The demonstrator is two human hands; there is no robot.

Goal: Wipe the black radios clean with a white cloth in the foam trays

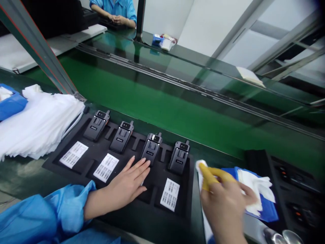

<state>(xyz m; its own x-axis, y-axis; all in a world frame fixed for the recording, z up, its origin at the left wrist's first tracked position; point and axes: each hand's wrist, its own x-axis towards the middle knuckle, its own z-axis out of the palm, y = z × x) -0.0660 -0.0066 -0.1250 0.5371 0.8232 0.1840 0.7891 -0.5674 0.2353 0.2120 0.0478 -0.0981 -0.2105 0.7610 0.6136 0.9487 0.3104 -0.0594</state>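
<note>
A black foam tray (86, 162) holds a row of Riton handheld radios, backs up, with barcode label sheets (106, 167) in the recesses nearer me. My left hand (127, 183) lies flat, fingers stretched out, its fingertips touching the lower end of one radio (151, 149) and its palm hiding part of the recess below. To the right of that, another radio (179, 157) lies untouched in its slot. Beyond the tray's right edge, my right hand (223, 200), yellow finger cots on some fingers, pinches a small white wipe (201, 164); motion blurs this hand.
A thick stack of white sleeves (38, 122) lies left of the tray. On the right are a blue box of white wipes (269, 210) and a second black tray (276, 183) with devices. A green conveyor belt (152, 98) runs behind; a person in blue (116, 13) sits across it.
</note>
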